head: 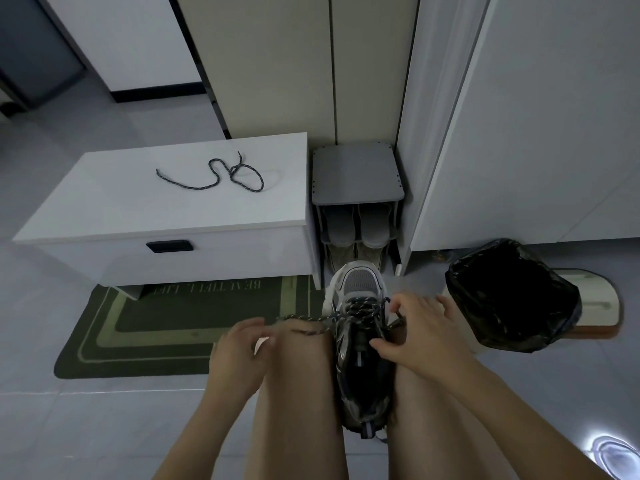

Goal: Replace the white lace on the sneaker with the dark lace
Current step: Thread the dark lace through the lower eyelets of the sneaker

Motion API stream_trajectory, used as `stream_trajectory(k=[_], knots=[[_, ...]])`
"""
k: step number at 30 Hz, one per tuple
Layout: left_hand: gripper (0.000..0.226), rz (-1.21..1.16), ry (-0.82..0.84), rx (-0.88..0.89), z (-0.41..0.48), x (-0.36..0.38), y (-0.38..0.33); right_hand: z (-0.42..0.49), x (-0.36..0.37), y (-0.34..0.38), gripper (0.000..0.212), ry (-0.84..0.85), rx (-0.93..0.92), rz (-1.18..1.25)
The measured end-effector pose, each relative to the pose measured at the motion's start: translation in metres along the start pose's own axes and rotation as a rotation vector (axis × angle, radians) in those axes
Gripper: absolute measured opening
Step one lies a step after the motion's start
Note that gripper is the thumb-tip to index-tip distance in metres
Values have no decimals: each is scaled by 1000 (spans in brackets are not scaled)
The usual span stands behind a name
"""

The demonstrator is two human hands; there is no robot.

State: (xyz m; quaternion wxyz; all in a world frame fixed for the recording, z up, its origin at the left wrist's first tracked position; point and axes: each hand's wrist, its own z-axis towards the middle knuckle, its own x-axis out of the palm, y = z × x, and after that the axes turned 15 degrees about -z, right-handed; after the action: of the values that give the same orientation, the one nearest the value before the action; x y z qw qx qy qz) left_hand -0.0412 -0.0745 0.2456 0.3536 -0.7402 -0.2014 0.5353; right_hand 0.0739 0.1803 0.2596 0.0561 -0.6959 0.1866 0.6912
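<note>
Flanking the sneaker (360,344) wedged between the knees, left hand (239,355) pinches a dark lace (360,308) end, right hand (415,336) grips the collar; a spare dark lace (221,174) lies on the far bench (104,216), bin bag (509,296) right.

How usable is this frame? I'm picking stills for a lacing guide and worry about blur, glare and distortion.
Head view: dim, bluish light; the left hand is motion-blurred, the right hand and sneaker only soft; wide-angle distortion makes the cabinet doors lean; one glare patch on the floor tiles at bottom right.
</note>
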Motion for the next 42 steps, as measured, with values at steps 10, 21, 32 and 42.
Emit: stream_trajectory(k=[10,21,32,42], knots=[[30,141,169,409,-8,72,-78,3,0,-4,82,6,-40,-5],[8,49,88,352,-7,59,-73,7,2,0,63,-13,-11,-138],[30,-234,-92,64,-6,-2,-11,3,9,-4,47,69,58,-70],[18,-142,12,73,-10,5,-5,-3,13,0,50,-112,-61,1]])
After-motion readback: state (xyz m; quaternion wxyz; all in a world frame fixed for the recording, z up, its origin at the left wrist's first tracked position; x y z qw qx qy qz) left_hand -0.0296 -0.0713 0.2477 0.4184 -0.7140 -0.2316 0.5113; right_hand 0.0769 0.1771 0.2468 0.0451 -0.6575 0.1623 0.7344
